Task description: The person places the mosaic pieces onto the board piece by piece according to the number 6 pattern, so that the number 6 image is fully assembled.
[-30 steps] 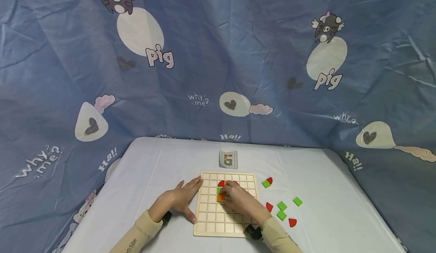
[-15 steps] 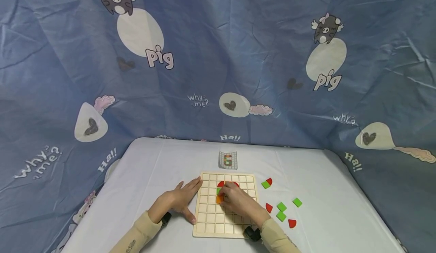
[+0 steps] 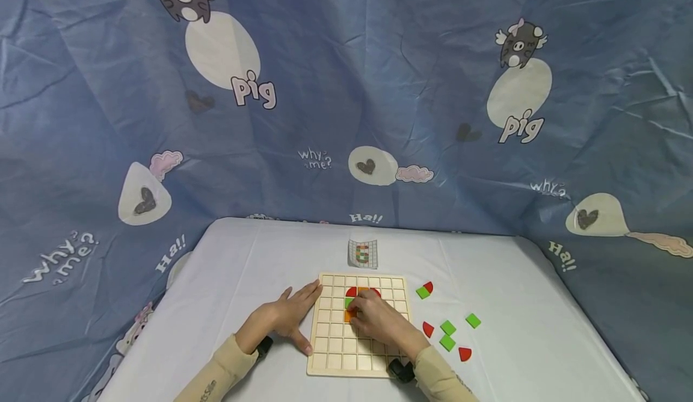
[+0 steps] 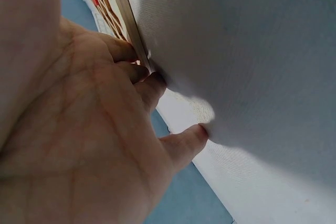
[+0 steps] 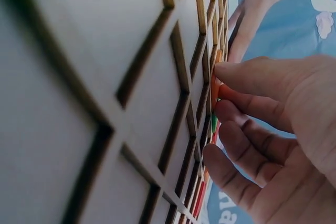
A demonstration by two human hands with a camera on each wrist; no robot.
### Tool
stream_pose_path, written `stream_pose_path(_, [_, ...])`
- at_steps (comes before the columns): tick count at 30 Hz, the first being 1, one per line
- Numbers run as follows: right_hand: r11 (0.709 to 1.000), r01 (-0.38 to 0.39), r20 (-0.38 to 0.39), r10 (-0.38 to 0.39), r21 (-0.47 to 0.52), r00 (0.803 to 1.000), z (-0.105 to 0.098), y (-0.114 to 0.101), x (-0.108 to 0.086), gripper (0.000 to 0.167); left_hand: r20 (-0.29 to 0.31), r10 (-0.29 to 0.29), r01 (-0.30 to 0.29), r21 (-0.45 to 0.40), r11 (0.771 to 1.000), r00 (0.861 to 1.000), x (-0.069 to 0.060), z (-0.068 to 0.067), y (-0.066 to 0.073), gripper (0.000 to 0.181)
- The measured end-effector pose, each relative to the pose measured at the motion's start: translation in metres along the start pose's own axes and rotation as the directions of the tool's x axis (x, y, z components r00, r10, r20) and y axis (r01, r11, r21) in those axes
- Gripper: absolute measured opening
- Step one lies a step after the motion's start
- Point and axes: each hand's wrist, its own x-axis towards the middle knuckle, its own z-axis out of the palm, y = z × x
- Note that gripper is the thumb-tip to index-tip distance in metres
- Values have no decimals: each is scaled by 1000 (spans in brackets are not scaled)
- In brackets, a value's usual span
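A wooden grid board (image 3: 335,346) lies on the white-covered table. My left hand (image 3: 287,315) rests spread along its left edge; in the left wrist view, fingertips touch the board's side and the cloth. Over the board's upper middle, my right hand (image 3: 379,319) pinches an orange tile (image 3: 348,317) set in a cell, thumb and index finger on it. Above this tile are a green tile (image 3: 348,302) and a red quarter-round piece (image 3: 351,292). Another orange tile (image 3: 363,289) and red piece (image 3: 376,292) show beside them. My right hand hides some cells.
Loose green tiles (image 3: 447,328) and red quarter-round pieces (image 3: 465,354) lie right of the board. Behind it sits a small paper card (image 3: 363,254) printed with a coloured grid pattern. A blue patterned cloth (image 3: 303,89) hangs beyond the table.
The orange tile under my right fingers looked slightly tilted a second ago and now lies flatter in its cell. My right fingers shifted slightly; the left hand stays where it was.
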Motion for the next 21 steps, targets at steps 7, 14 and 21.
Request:
stream_pose_path(7, [1000,1,-12,-1,-14,1000,0,-1,-1,17,-2,4,-4,-3,1000,1000,1,0,0,135])
stream_pose_path(14, [999,-24,-36,26,33,999,-3,3,-8,16,-2,-2,2,2,1000,1000,3,2,-1,136])
stream_pose_path(21, [997,-40,-57,43,59,997,-13,13,-21,18,-8,3,-3,0,1000,1000,2,1,-1,136])
